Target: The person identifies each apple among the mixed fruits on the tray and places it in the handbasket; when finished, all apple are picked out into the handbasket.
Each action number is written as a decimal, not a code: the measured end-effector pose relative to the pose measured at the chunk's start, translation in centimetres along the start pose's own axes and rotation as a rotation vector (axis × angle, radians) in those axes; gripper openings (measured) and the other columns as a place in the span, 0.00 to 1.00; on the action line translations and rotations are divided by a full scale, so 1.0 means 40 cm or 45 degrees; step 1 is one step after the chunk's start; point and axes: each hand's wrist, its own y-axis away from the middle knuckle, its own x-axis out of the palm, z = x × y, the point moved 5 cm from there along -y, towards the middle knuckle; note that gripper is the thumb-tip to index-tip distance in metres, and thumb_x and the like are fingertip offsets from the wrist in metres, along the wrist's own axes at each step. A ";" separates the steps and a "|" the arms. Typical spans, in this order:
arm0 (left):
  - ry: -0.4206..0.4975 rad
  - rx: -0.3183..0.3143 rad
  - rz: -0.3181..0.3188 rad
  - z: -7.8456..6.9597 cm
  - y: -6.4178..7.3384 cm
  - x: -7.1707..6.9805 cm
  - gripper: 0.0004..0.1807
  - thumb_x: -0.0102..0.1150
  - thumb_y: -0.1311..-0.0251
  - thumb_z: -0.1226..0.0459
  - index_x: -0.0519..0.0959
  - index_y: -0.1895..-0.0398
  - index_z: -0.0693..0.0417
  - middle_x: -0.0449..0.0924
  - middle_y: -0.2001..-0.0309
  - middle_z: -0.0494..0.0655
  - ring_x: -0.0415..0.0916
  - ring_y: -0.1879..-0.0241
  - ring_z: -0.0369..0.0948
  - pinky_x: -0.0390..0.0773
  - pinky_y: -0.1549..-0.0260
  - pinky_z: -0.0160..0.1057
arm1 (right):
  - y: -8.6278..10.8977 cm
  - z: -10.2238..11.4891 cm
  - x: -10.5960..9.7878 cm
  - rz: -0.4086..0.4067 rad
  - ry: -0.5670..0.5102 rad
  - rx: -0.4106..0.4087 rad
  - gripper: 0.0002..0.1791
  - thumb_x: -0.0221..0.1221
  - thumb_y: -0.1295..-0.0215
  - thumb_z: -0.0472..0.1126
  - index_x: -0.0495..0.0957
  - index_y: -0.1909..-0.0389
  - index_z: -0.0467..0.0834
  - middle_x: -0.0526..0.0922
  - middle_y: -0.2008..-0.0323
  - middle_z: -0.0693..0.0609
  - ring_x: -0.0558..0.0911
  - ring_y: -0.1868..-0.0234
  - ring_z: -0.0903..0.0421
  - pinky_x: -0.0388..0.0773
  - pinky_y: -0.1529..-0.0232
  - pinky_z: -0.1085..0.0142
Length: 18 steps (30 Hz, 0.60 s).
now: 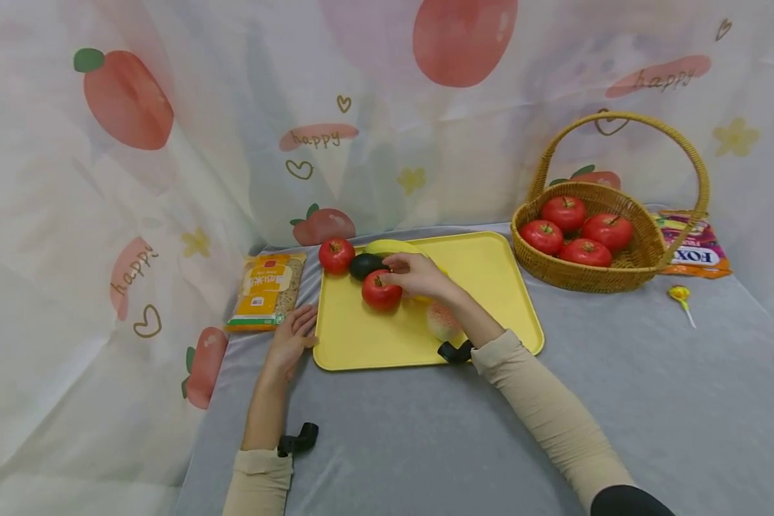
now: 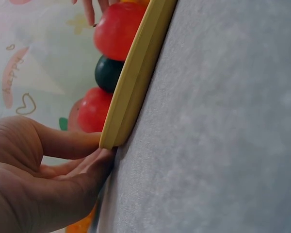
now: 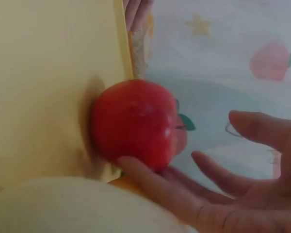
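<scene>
My left hand pinches the left rim of the yellow tray; in the left wrist view its thumb and fingers meet at the tray corner. Over the tray, my right hand is beside a red apple. In the right wrist view one finger appears to touch the apple's side, while the thumb stands well apart. Behind that apple lie a dark avocado, another red apple and a yellow banana. A pinkish peach is partly hidden by my right arm.
At the back right stands a wicker basket holding several red apples. A purple-orange FOXS packet lies behind it, and a yellow lollipop in front. Left of the tray is a yellow grain bag. A printed curtain closes off the back.
</scene>
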 end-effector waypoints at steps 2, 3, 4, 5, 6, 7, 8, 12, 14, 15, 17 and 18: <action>0.003 0.000 0.000 0.001 -0.001 -0.001 0.43 0.48 0.40 0.90 0.56 0.20 0.65 0.60 0.22 0.62 0.57 0.21 0.51 0.61 0.25 0.49 | 0.003 0.001 0.007 0.004 0.034 -0.028 0.29 0.65 0.28 0.44 0.75 0.31 0.35 0.78 0.34 0.38 0.77 0.33 0.44 0.78 0.36 0.51; 0.003 0.002 -0.003 0.000 -0.001 -0.003 0.43 0.48 0.40 0.90 0.56 0.20 0.65 0.61 0.22 0.62 0.57 0.21 0.51 0.62 0.25 0.49 | 0.004 0.003 0.012 0.013 0.050 -0.046 0.29 0.65 0.28 0.44 0.75 0.32 0.34 0.79 0.34 0.38 0.78 0.33 0.45 0.76 0.34 0.52; -0.001 0.004 -0.005 -0.002 -0.002 -0.004 0.43 0.48 0.40 0.90 0.55 0.20 0.65 0.60 0.22 0.62 0.57 0.21 0.51 0.62 0.25 0.49 | 0.004 0.007 0.017 0.020 0.065 -0.061 0.29 0.65 0.28 0.44 0.74 0.32 0.34 0.79 0.34 0.38 0.77 0.33 0.45 0.75 0.33 0.53; -0.004 0.006 -0.009 -0.004 -0.002 -0.005 0.43 0.48 0.40 0.90 0.56 0.20 0.65 0.61 0.22 0.62 0.58 0.22 0.51 0.62 0.26 0.49 | 0.005 0.010 0.021 0.022 0.082 -0.067 0.29 0.65 0.28 0.44 0.74 0.31 0.34 0.79 0.34 0.39 0.77 0.33 0.45 0.74 0.32 0.53; -0.010 0.007 -0.010 -0.005 -0.003 -0.007 0.43 0.48 0.40 0.90 0.55 0.20 0.65 0.61 0.22 0.62 0.58 0.22 0.51 0.63 0.26 0.49 | 0.004 0.013 0.026 0.024 0.098 -0.077 0.30 0.65 0.28 0.45 0.74 0.31 0.34 0.78 0.34 0.39 0.77 0.32 0.45 0.73 0.31 0.53; -0.016 0.009 -0.012 -0.006 -0.003 -0.008 0.43 0.48 0.40 0.90 0.55 0.20 0.64 0.61 0.22 0.62 0.58 0.22 0.51 0.63 0.26 0.49 | 0.005 0.015 0.029 0.024 0.108 -0.078 0.30 0.65 0.29 0.45 0.74 0.31 0.35 0.78 0.33 0.40 0.76 0.32 0.45 0.72 0.30 0.53; -0.024 0.010 -0.012 -0.008 -0.004 -0.008 0.43 0.48 0.40 0.89 0.55 0.20 0.64 0.61 0.22 0.61 0.58 0.22 0.51 0.63 0.26 0.49 | 0.005 0.016 0.032 0.023 0.117 -0.084 0.30 0.65 0.29 0.45 0.74 0.32 0.35 0.78 0.34 0.40 0.76 0.32 0.45 0.71 0.29 0.53; -0.040 0.005 -0.010 -0.008 -0.004 -0.007 0.43 0.48 0.39 0.89 0.55 0.20 0.64 0.61 0.22 0.61 0.59 0.22 0.51 0.63 0.26 0.50 | 0.010 0.013 0.043 0.022 0.117 -0.081 0.28 0.66 0.29 0.46 0.76 0.33 0.36 0.79 0.36 0.40 0.78 0.35 0.43 0.75 0.32 0.53; -0.028 0.000 -0.012 -0.006 -0.003 -0.006 0.43 0.48 0.40 0.90 0.56 0.20 0.64 0.61 0.22 0.61 0.59 0.22 0.51 0.63 0.26 0.50 | 0.014 0.012 0.050 0.036 0.113 -0.082 0.27 0.66 0.29 0.46 0.77 0.35 0.36 0.80 0.38 0.40 0.79 0.37 0.41 0.77 0.35 0.53; -0.025 -0.002 -0.012 -0.004 -0.003 -0.005 0.43 0.48 0.39 0.90 0.56 0.20 0.64 0.61 0.22 0.62 0.58 0.22 0.51 0.63 0.26 0.50 | 0.015 0.011 0.054 0.043 0.111 -0.082 0.27 0.66 0.29 0.46 0.77 0.35 0.36 0.80 0.38 0.40 0.79 0.38 0.41 0.78 0.35 0.53; -0.019 -0.004 -0.008 -0.001 -0.002 -0.004 0.43 0.47 0.39 0.90 0.55 0.20 0.64 0.61 0.22 0.62 0.58 0.22 0.51 0.62 0.26 0.51 | 0.019 0.013 0.059 0.052 0.108 -0.075 0.26 0.66 0.29 0.45 0.78 0.36 0.36 0.80 0.39 0.40 0.80 0.39 0.41 0.79 0.37 0.53; -0.017 -0.003 -0.005 -0.001 -0.002 -0.003 0.43 0.47 0.39 0.90 0.55 0.20 0.64 0.61 0.22 0.62 0.58 0.22 0.51 0.62 0.26 0.51 | 0.020 0.013 0.062 0.055 0.109 -0.073 0.26 0.66 0.29 0.45 0.78 0.36 0.36 0.80 0.39 0.40 0.81 0.40 0.41 0.79 0.38 0.53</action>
